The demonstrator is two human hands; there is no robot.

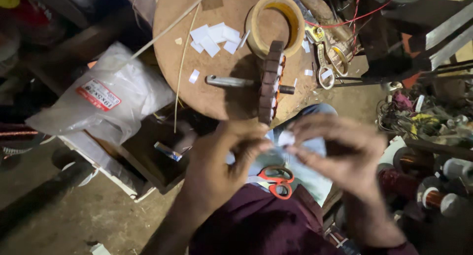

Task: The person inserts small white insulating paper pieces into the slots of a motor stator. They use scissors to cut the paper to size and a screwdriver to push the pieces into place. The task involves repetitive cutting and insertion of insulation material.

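Both hands pinch one small white paper slip (286, 137) between them: left hand (217, 164) at 7 o'clock of it, thumb and forefinger closed on its edge; right hand (340, 154) at 4 o'clock, fingertips closed on the other side. Slip is thin, matte and creased, held above the lap; motion blur hides the exact finger contact. Directly below, at 6 o'clock, orange-handled scissors (277, 178) lie on a pale sheet (305, 174) over the lap. Further out at 12 o'clock, a round wooden board (217, 63), rough and dusty, carries a motor rotor (268, 82): dark ribbed laminated disc on a smooth steel shaft. Beyond it, cut white paper rectangles (214, 38) lie scattered flat. At 12 o'clock far, a wide tape roll (275, 23), tan, hollow. At 9 o'clock, a crumpled translucent plastic bag (103, 97). At 3 o'clock, glossy copper wire spools (433, 196).
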